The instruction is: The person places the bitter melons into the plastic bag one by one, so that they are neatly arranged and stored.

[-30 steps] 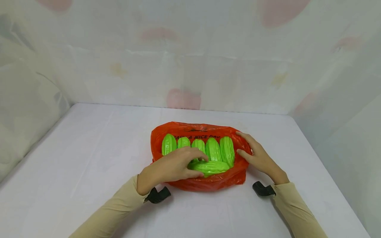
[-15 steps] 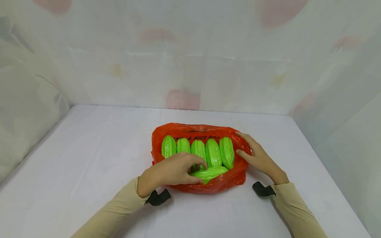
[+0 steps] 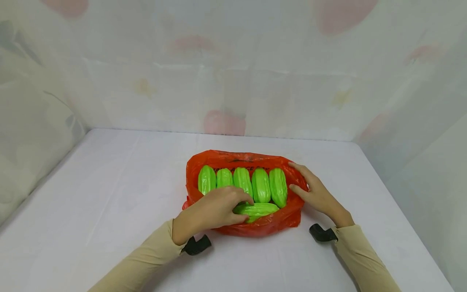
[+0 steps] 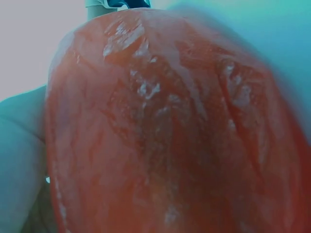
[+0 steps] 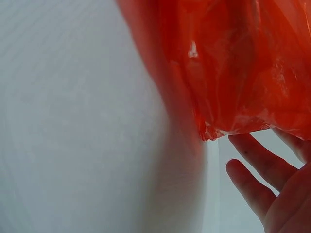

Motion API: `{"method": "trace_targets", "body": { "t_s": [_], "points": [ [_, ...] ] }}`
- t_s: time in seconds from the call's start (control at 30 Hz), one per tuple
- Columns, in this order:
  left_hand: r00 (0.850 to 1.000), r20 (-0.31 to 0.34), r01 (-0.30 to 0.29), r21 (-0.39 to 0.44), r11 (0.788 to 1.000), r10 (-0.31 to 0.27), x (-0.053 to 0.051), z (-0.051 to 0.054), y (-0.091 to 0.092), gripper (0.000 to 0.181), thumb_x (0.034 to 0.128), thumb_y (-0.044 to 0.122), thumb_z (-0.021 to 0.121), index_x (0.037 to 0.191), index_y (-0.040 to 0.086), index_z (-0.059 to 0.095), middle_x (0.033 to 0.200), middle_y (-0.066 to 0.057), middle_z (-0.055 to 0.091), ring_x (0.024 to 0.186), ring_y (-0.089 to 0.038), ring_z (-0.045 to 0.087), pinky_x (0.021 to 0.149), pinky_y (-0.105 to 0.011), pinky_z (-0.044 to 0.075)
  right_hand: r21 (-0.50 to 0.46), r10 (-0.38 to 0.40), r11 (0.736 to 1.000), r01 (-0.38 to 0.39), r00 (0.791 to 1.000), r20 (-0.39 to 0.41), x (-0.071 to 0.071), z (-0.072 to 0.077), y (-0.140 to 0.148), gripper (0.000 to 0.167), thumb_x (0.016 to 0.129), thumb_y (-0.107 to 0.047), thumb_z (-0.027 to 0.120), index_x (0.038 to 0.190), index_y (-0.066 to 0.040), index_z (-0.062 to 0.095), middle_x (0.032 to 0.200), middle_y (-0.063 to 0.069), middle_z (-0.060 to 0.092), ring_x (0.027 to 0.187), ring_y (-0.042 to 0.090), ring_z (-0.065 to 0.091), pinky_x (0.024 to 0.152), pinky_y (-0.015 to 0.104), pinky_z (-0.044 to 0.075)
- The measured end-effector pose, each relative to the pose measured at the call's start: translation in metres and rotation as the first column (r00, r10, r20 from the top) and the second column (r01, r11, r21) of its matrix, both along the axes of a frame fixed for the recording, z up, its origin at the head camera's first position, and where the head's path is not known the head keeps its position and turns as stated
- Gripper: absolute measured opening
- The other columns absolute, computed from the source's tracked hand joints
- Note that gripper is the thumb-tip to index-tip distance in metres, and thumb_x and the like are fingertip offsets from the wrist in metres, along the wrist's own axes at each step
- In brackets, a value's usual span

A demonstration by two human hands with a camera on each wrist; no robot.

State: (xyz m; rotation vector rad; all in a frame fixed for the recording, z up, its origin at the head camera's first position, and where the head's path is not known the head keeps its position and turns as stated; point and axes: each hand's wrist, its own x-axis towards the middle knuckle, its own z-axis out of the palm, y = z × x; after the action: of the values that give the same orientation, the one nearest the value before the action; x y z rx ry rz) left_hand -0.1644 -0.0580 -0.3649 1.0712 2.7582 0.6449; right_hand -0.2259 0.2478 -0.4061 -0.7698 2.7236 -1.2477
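A red plastic bag (image 3: 251,230) with black lettering lies open on the table. Inside it, several bright green ridged bitter melons (image 3: 278,187) stand in a row, and another bitter melon (image 3: 260,210) lies crosswise in front. My left hand (image 3: 215,207) reaches over the bag's front left rim, thumb and fingers around the crosswise one's left end; its far fingertips are hidden. At the bag's right side, my right hand (image 3: 316,194) holds the rim, with the thumb inside. In the right wrist view, fingers (image 5: 265,162) show outside the red plastic. Red plastic fills most of the left wrist view.
A white-covered table (image 3: 109,194) extends around the bag. Pale patterned sheeting (image 3: 226,93) hangs behind and at both sides. Black curved pieces (image 3: 322,233) are worn at both wrists, below the beige sleeves (image 3: 365,255).
The middle upright bitter melon has shifted slightly back, covering part of the lettering. My left hand has lowered a little with the crosswise bitter melon. The right hand stays at the rim.
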Motion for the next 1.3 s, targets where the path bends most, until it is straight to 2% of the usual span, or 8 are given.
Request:
{"method": "trace_targets", "body": {
  "t_s": [0.23, 0.43, 0.67, 0.77, 0.9, 1.07, 1.17, 1.3],
  "points": [
    [1.0, 0.021, 0.005, 0.004, 1.0, -0.005, -0.001, -0.002, 0.001, 0.023, 0.0884, 0.026, 0.076, 0.11, 0.017, 0.073, 0.105, 0.005, 0.071, 0.091, -0.009, 0.061, 0.081, -0.025, 0.052, 0.001, -0.002, 1.0, 0.002, 1.0, -0.001, 0.0, 0.001, 0.0, 0.06, 0.099, -0.01, 0.058, 0.154, -0.011, 0.033, 0.152, 0.018, 0.04, 0.137, 0.04, 0.042, 0.107, 0.065, 0.039],
    [0.999, 0.033, -0.019, 0.005, 1.0, 0.019, -0.002, -0.003, 0.001, 0.024, 0.0881, 0.026, 0.076, 0.11, 0.016, 0.072, 0.103, 0.006, 0.069, 0.085, -0.009, 0.057, 0.076, -0.022, 0.05, 0.001, -0.002, 1.0, 0.002, 1.0, -0.003, 0.0, 0.001, 0.0, 0.061, 0.098, -0.01, 0.058, 0.154, -0.011, 0.033, 0.153, 0.018, 0.04, 0.136, 0.041, 0.043, 0.106, 0.065, 0.04],
    [0.999, 0.048, -0.022, -0.023, 1.0, 0.023, -0.003, -0.005, 0.0, 0.024, 0.0868, 0.027, 0.077, 0.106, 0.016, 0.07, 0.084, 0.008, 0.06, 0.074, -0.009, 0.051, 0.065, -0.021, 0.043, 0.003, -0.007, 1.0, 0.007, 1.0, 0.0, 0.0, -0.001, 0.001, 0.061, 0.098, -0.01, 0.058, 0.154, -0.011, 0.033, 0.152, 0.018, 0.04, 0.134, 0.04, 0.045, 0.104, 0.064, 0.043],
    [0.998, 0.061, -0.021, -0.025, 0.999, 0.023, -0.004, -0.004, -0.001, 0.024, 0.087, 0.028, 0.077, 0.106, 0.017, 0.07, 0.081, 0.008, 0.059, 0.073, -0.009, 0.05, 0.064, -0.021, 0.042, 0.005, -0.007, 1.0, 0.007, 1.0, -0.005, 0.0, -0.001, 0.001, 0.061, 0.098, -0.01, 0.058, 0.154, -0.011, 0.033, 0.152, 0.018, 0.041, 0.134, 0.039, 0.045, 0.103, 0.063, 0.044],
    [0.998, 0.064, -0.03, -0.011, 0.999, 0.03, -0.004, -0.001, -0.004, 0.024, 0.0882, 0.03, 0.076, 0.107, 0.016, 0.07, 0.084, 0.009, 0.061, 0.076, -0.011, 0.054, 0.068, -0.022, 0.045, 0.005, -0.008, 1.0, 0.008, 1.0, -0.016, 0.0, -0.001, 0.001, 0.061, 0.098, -0.011, 0.058, 0.154, -0.011, 0.033, 0.151, 0.017, 0.042, 0.134, 0.039, 0.045, 0.103, 0.064, 0.043],
    [0.996, 0.052, -0.074, 0.024, 0.997, 0.073, -0.006, 0.006, -0.01, 0.028, 0.0907, 0.031, 0.073, 0.113, 0.014, 0.07, 0.092, 0.006, 0.068, 0.086, -0.013, 0.063, 0.079, -0.027, 0.053, -0.003, -0.013, 1.0, 0.013, 1.0, -0.017, 0.0, -0.002, 0.001, 0.06, 0.099, -0.014, 0.059, 0.154, -0.013, 0.034, 0.152, 0.016, 0.041, 0.135, 0.039, 0.044, 0.105, 0.064, 0.042],
    [0.995, 0.027, -0.102, 0.037, 0.994, 0.101, -0.009, 0.01, -0.016, 0.031, 0.092, 0.03, 0.071, 0.118, 0.012, 0.069, 0.1, 0.002, 0.071, 0.092, -0.014, 0.065, 0.084, -0.031, 0.055, -0.006, -0.025, 1.0, 0.025, 1.0, -0.015, 0.001, -0.002, 0.001, 0.059, 0.1, -0.017, 0.058, 0.154, -0.014, 0.034, 0.152, 0.016, 0.041, 0.136, 0.038, 0.044, 0.105, 0.064, 0.042],
    [0.987, -0.024, -0.158, 0.055, 0.986, 0.16, -0.013, 0.017, -0.027, 0.034, 0.0927, 0.029, 0.07, 0.122, 0.012, 0.067, 0.108, -0.003, 0.07, 0.099, -0.018, 0.064, 0.084, -0.035, 0.054, -0.02, -0.048, 0.999, 0.048, 0.999, -0.016, 0.0, 0.0, 0.002, 0.058, 0.102, -0.022, 0.056, 0.154, -0.013, 0.032, 0.153, 0.015, 0.04, 0.132, 0.038, 0.048, 0.102, 0.062, 0.045]
  ]
}}
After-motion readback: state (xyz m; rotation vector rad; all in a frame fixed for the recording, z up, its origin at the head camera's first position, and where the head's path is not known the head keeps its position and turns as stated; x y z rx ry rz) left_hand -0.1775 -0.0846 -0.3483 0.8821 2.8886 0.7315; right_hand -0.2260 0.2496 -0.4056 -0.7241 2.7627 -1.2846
